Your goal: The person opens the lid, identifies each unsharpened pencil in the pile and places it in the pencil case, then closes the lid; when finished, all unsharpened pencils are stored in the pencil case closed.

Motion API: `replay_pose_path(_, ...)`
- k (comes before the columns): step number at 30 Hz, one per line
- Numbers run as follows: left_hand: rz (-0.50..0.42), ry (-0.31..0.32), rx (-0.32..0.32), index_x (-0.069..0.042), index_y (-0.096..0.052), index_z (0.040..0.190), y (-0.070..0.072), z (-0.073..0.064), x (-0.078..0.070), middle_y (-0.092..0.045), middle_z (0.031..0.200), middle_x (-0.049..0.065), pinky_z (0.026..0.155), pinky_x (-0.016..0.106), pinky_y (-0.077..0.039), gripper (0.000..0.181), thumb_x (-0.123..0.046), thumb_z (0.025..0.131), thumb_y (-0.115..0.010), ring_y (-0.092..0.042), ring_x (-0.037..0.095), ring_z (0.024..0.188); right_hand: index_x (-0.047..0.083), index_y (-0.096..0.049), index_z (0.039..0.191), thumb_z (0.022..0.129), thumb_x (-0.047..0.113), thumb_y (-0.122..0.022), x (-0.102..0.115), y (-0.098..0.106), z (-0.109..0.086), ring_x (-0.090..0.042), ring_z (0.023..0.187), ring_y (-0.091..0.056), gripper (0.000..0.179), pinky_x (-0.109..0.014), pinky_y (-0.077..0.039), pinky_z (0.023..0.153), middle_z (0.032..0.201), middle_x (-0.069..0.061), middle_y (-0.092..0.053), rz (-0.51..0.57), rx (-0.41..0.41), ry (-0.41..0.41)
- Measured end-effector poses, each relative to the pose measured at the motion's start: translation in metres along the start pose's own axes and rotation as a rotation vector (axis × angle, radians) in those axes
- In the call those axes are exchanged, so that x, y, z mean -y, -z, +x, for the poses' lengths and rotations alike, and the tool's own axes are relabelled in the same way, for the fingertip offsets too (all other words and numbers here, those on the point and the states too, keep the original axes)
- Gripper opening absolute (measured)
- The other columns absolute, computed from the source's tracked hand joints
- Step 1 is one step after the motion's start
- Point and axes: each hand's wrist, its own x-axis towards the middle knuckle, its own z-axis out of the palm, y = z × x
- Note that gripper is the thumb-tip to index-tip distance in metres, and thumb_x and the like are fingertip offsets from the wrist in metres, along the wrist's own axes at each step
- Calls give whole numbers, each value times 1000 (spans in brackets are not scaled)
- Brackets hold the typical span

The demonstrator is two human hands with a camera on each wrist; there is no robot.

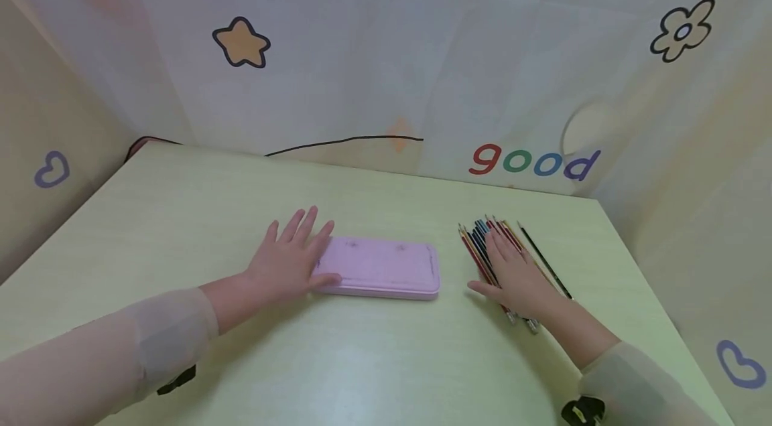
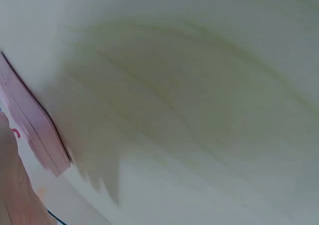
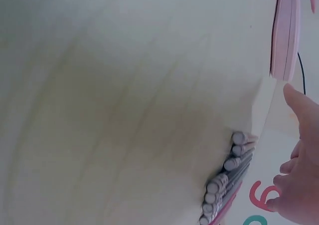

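Note:
A closed pink pencil case (image 1: 380,268) lies flat near the middle of the table. My left hand (image 1: 286,262) is at its left end, fingers spread and straight, the thumb overlapping the near left corner. In the left wrist view the pencil case (image 2: 35,120) shows at the left edge beside part of the hand (image 2: 17,185). To the right, my right hand (image 1: 519,278) lies over a bundle of colored pencils (image 1: 479,248), its fingers straight and thumb held out toward the case. The right wrist view shows the pencils' ends (image 3: 214,187) below the hand (image 3: 304,170).
One dark green pencil (image 1: 543,258) lies apart, just right of the bundle. The pale table (image 1: 374,359) meets a printed cloth backdrop (image 1: 386,64) at its far edge, and more cloth hangs on both sides.

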Motion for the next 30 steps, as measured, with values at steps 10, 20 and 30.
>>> replay_pose_path(10,-17,-102,-5,-14,-19,150,-3,2,-14,-9,154,19,104,60,-17,84,-67,88,-39,-9,37,140,-6,-7,146,85,42,-66,23,-6,4,-39,138,-12,97,-52,-17,108,152,-23,-10,270,57,28)
replay_pose_path(20,-14,-178,-22,-16,-22,150,-8,5,-27,-12,153,19,104,59,-20,85,-68,86,-40,-13,36,139,-8,-11,145,74,31,-79,43,-20,21,-38,137,-18,106,-49,-19,108,150,-25,-18,501,101,66)
replay_pose_path(30,-61,-229,34,-17,-19,150,-11,17,-38,-10,154,19,105,58,-21,84,-65,87,-44,-14,36,139,-1,-8,148,70,31,-83,47,-21,27,-31,139,-17,112,-46,-19,109,152,-17,-18,547,115,24)
